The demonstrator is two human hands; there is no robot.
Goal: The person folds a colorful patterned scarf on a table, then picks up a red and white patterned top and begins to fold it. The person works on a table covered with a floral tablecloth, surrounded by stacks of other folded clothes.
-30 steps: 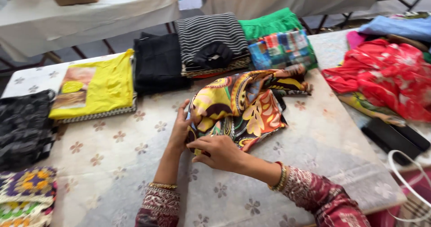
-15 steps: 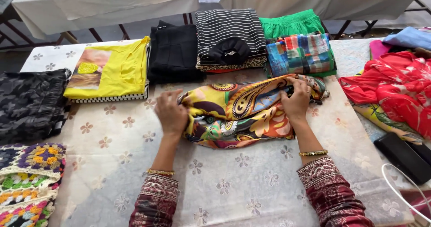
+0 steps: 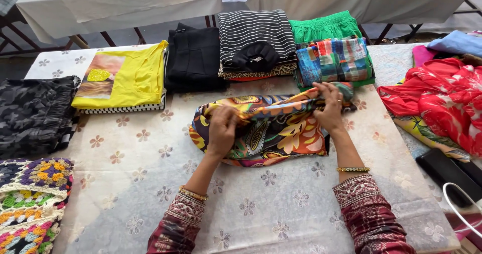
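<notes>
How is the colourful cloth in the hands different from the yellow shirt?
The swirly multicoloured cloth is bunched and rumpled; the yellow shirt lies folded flat. Left hand and right hand grip the cloth; nothing touches the shirt. The cloth is mid-table, the shirt farther left. Both lie on the flowered tablecloth.

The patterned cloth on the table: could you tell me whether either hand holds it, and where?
Both do: the left hand grips the multicoloured patterned cloth at its left end, the right hand its upper right edge.
</notes>
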